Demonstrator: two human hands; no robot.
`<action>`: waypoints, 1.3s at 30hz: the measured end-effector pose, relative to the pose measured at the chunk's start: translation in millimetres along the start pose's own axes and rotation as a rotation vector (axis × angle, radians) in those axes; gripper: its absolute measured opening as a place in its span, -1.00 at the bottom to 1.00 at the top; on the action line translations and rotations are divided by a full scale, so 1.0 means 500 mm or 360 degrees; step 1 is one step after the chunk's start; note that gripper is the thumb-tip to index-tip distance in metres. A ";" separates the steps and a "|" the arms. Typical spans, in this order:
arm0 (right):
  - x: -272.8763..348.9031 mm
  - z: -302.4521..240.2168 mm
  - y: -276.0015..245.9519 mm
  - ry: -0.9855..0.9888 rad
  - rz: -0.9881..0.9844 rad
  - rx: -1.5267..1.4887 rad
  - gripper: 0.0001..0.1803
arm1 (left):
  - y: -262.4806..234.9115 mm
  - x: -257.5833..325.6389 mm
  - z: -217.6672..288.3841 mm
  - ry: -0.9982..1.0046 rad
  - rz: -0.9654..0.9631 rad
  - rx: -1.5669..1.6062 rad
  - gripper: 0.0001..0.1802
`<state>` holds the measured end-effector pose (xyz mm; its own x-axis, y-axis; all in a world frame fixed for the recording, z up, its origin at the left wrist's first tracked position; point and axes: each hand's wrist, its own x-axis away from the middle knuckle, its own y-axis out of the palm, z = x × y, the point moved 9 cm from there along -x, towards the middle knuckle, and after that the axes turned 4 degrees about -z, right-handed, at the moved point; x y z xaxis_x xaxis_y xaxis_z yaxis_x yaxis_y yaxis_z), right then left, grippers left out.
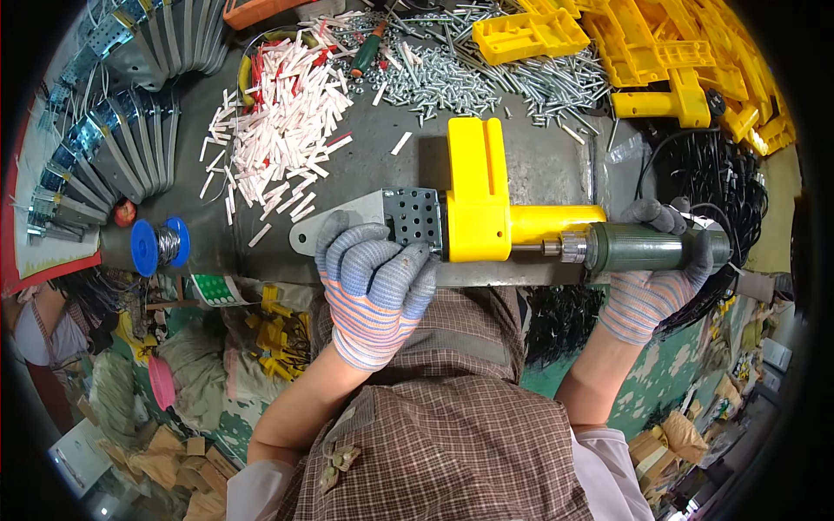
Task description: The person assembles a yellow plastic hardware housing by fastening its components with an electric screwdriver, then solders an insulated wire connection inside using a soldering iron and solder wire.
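Note:
My gloved left hand [372,273] is closed on a perforated metal bracket [419,215] with a flat grey plate on its left end. The bracket joins a yellow plastic housing [479,204], which has an upright part and a yellow arm reaching right. In my gloved right hand [656,278] is a dark green power screwdriver [638,247], lying level with its fingers wrapped round the body. Its silver chuck and bit point left, and the bit meets the housing's lower right side. The bit's very tip is hidden there.
White sleeves [291,104] lie heaped at the back left, beside piles of screws [434,82]. Yellow housings [660,52] and black cables [712,174] crowd the right. On the left are finished-looking metal assemblies [113,148] and a blue wire spool [146,247]. A green-handled screwdriver [368,52] lies behind.

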<state>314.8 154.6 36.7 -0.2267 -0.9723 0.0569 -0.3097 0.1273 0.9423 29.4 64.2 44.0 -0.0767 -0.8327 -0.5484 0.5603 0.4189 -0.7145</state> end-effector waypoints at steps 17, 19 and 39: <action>0.007 0.006 -0.002 0.0040 -0.0034 -0.0063 -0.52 | 0.004 -0.012 -0.001 -0.0098 -0.0106 -0.0002 -0.72; 0.006 0.006 0.001 0.0037 -0.0065 -0.0061 -0.52 | 0.006 -0.012 -0.002 -0.0089 -0.0103 -0.0012 -0.73; -0.041 -0.005 0.020 -0.0118 -0.0054 0.0136 -0.36 | 0.122 -0.110 -0.093 -0.1027 -0.1515 0.1301 -0.14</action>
<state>318.7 175.3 46.0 -0.2813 -0.9596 -0.0019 -0.3953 0.1141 0.9115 29.6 152.3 10.2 -0.4309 -0.7843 0.4463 0.8393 -0.5300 -0.1211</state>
